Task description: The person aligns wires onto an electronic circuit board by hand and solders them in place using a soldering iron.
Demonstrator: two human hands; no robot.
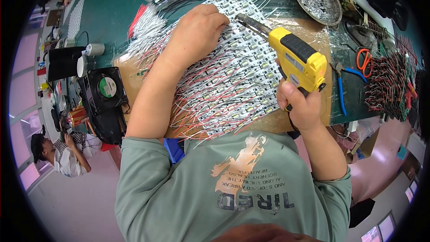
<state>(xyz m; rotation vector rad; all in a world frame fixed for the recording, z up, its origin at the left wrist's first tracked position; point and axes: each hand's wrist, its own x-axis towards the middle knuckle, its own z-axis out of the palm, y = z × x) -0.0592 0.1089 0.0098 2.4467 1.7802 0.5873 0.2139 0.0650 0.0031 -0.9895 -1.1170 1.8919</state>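
My right hand (301, 103) is wrapped round the grip of a yellow and black soldering gun (295, 56). Its metal tip points left and rests close above a panel of small white circuit boards (251, 58). Just left of the tip, my left hand (197, 29) is closed in a pinch over the panel's upper part; what its fingertips hold is hidden. Many thin red, white and black wires (197, 94) fan out from the boards' left side. Beside my left wrist lies a bundle of loose white wires (150, 29) with some red ones.
A brown work sheet (323, 49) lies under the panel. On the right are a metal dish of solder scraps (317, 2), blue-handled pliers (341, 89), orange scissors (363, 62) and a heap of wired parts (387, 85). A black fan (105, 87) stands left; beyond it sits another person (67, 157).
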